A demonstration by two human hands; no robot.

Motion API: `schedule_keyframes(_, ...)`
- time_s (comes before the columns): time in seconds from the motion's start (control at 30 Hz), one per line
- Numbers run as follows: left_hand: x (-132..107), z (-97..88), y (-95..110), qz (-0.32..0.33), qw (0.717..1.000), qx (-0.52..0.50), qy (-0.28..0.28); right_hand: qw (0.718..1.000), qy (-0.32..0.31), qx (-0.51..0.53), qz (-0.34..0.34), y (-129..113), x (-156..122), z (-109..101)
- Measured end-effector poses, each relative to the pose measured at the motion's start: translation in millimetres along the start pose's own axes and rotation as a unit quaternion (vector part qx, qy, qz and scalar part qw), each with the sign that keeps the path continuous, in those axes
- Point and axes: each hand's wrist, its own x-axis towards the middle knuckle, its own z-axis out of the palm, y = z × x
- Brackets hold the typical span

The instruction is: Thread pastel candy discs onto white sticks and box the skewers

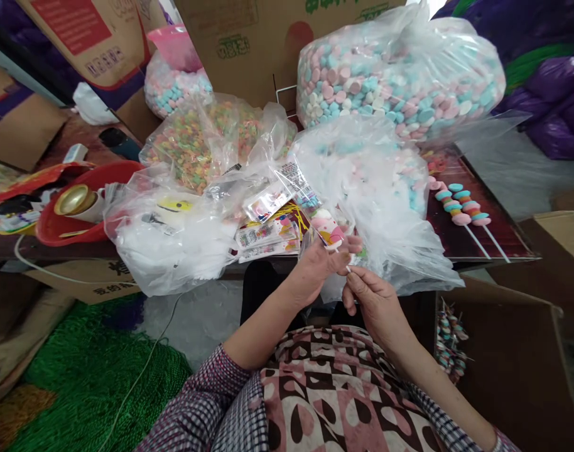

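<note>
A marshmallow skewer in a printed clear wrapper (325,227) lies in my left hand (319,262), whose fingers curl round its lower end. My right hand (372,295) pinches the white stick (348,269) that comes out below the wrapper. The two hands almost touch over the table's front edge. Just left of them are a stack of printed wrappers (267,238) and some yellow twist ties (294,212). Two unwrapped marshmallow skewers (462,206) rest on the table to the right, their sticks pointing toward me.
Bags of pink, blue and white marshmallows (400,78) and a bag of small colourful candies (206,138) crowd the back. A bag of white material (178,245) and a red basin (46,220) stand left. Wrapped skewers (449,345) sit in a carton (508,351) at lower right.
</note>
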Motion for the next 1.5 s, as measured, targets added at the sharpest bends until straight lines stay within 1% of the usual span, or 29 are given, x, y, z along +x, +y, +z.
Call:
schedule_keyframes(0.07,2,-4.5,10,0.033,0.999,-0.030,0.010,1.000,0.010,-0.003,-0.003,0,-1,-3)
schedule_keyframes(0.17,9,-11.8,28,0.090,0.993,-0.058,0.042,1.000,0.011,-0.027,0.003,2,-2,-7)
schedule_keyframes(0.27,15,-13.9,34,0.123,0.988,-0.056,0.079,0.998,-0.004,-0.058,0.015,5,-3,-7)
schedule_keyframes(0.33,16,-11.8,29,0.120,0.987,-0.053,0.091,0.998,-0.009,-0.068,0.018,5,-3,-6)
schedule_keyframes(0.5,9,-1.4,10,0.102,0.990,-0.059,0.081,0.998,-0.005,-0.063,0.014,2,-4,1)
schedule_keyframes(0.6,1,4.8,2,0.082,0.992,-0.047,0.084,0.998,-0.008,-0.066,0.012,0,-5,6)
schedule_keyframes(0.67,-3,6.8,-2,0.059,0.995,-0.039,0.073,0.998,-0.012,-0.068,0.013,-1,-4,8)
schedule_keyframes(0.73,-6,5.4,-3,0.031,0.998,-0.027,0.048,0.998,-0.014,-0.060,0.015,-1,-4,8)
schedule_keyframes(0.8,-6,0.5,0,0.024,0.999,-0.028,0.025,0.999,-0.017,-0.048,0.018,0,-5,6)
schedule_keyframes(0.9,0,-8.5,11,0.065,0.996,-0.055,0.025,0.999,-0.019,-0.044,0.022,2,-6,3)
schedule_keyframes(1.0,5,-10.0,17,0.091,0.994,-0.047,0.043,0.998,-0.023,-0.050,0.024,3,-6,2)
schedule_keyframes(1.07,5,-5.0,14,0.075,0.995,-0.039,0.044,0.998,-0.023,-0.049,0.026,2,-7,4)
schedule_keyframes(1.17,0,4.5,3,0.033,0.998,-0.037,0.036,0.999,-0.013,-0.041,0.027,1,-6,5)
schedule_keyframes(1.23,-4,6.9,-4,0.015,0.999,-0.025,0.033,0.999,-0.008,-0.032,0.025,0,-6,5)
schedule_keyframes(1.3,-8,4.4,-10,0.006,1.000,-0.009,0.026,1.000,-0.004,-0.017,0.024,-1,-5,4)
schedule_keyframes(1.4,-10,-4.9,-17,-0.002,1.000,0.014,-0.001,1.000,0.001,0.011,0.022,0,-4,3)
schedule_keyframes(1.5,-11,-13.2,-21,0.010,0.997,0.070,0.009,0.999,-0.005,0.027,0.029,1,-3,3)
